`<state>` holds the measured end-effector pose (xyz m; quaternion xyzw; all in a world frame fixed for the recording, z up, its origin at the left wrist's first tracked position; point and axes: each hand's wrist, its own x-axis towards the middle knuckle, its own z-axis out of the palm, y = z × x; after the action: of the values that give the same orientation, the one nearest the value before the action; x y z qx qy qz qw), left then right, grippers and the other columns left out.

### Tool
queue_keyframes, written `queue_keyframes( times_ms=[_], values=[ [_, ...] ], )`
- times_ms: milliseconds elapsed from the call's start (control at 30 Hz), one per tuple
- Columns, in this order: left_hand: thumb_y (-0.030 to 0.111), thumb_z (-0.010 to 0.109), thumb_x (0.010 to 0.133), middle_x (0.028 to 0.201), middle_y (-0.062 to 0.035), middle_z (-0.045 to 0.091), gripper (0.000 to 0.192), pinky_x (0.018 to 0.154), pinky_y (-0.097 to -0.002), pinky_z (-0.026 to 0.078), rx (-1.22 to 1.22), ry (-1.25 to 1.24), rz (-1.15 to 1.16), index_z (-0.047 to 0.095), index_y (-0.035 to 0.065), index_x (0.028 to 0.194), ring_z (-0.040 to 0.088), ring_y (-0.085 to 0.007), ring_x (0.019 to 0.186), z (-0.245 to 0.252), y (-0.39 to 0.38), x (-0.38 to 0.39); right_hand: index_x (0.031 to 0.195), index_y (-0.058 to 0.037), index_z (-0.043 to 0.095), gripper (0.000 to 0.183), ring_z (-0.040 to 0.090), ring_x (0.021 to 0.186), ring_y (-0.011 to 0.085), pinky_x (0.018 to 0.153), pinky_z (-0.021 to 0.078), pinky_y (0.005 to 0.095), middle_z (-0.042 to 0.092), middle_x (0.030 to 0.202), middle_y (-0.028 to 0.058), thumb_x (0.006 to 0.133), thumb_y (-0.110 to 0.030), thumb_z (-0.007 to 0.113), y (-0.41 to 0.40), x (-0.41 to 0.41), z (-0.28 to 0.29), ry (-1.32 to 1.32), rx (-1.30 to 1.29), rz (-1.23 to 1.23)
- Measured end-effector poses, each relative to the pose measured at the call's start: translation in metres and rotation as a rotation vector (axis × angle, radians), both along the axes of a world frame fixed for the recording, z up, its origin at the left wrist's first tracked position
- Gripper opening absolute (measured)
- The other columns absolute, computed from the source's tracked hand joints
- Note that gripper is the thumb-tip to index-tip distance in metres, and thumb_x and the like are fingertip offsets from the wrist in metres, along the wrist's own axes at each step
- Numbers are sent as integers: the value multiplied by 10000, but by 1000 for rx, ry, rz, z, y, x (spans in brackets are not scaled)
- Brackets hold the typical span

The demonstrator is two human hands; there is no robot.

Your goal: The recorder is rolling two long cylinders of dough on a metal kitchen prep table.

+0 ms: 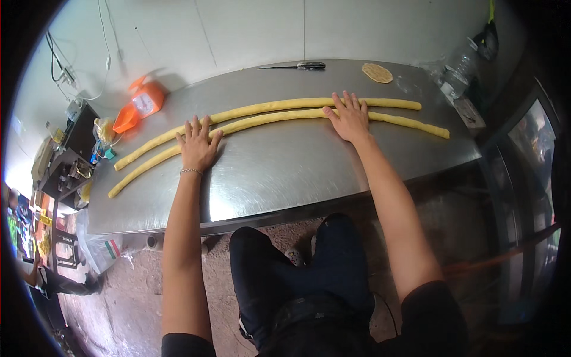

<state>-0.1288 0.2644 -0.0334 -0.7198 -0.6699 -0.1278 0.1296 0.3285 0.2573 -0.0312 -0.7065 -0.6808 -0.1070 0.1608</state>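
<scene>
Two long ropes of yellow dough lie side by side across a stainless steel table [276,165]. The far rope [276,105] runs just behind the near rope [272,118]. My left hand [197,143] rests flat over both ropes toward their left part, fingers spread, a chain bracelet at the wrist. Toward the right part, my right hand [350,117] lies palm down over them, fingers apart. Neither hand grips anything. The dough directly under the palms is hidden.
A knife [310,65] and a flat round of dough [377,73] lie near the wall. An orange kitchen scale [147,100] with a scoop [127,118] stands at the left end. A large plastic bottle [459,69] is at the right end. Far left, a person [53,281] is partly visible.
</scene>
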Motion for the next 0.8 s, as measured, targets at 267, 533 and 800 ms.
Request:
queue_keyframes(
  times_ms=[267, 533, 800],
  values=[
    [682, 395, 1084, 1773, -138, 306, 745, 1306, -668, 71, -27, -23, -8, 382, 252, 1693, 212, -366, 1656, -4, -29, -18, 1652, -151, 455, 825, 262, 1625, 412, 1316, 106, 636, 357, 1728, 220, 1089, -731, 295, -39, 5, -2, 43, 42, 47],
    [693, 336, 1090, 1797, -119, 245, 769, 1274, -746, 29, -99, -12, 180, 321, 246, 1716, 161, -345, 1672, 10, -40, -87, 1671, -178, 425, 829, 281, 1629, 366, 1314, 103, 650, 340, 1750, 167, 1083, -745, 284, -36, 88, 5, 0, -74, -185],
    [742, 361, 1053, 1787, -125, 270, 820, 1276, -741, 97, -85, 11, 124, 338, 251, 1710, 211, -348, 1658, 10, -4, -104, 1709, -240, 348, 854, 220, 1656, 330, 1327, 93, 629, 292, 1777, 130, 1066, -789, 226, -6, 95, 2, -17, -104, -196]
  ],
)
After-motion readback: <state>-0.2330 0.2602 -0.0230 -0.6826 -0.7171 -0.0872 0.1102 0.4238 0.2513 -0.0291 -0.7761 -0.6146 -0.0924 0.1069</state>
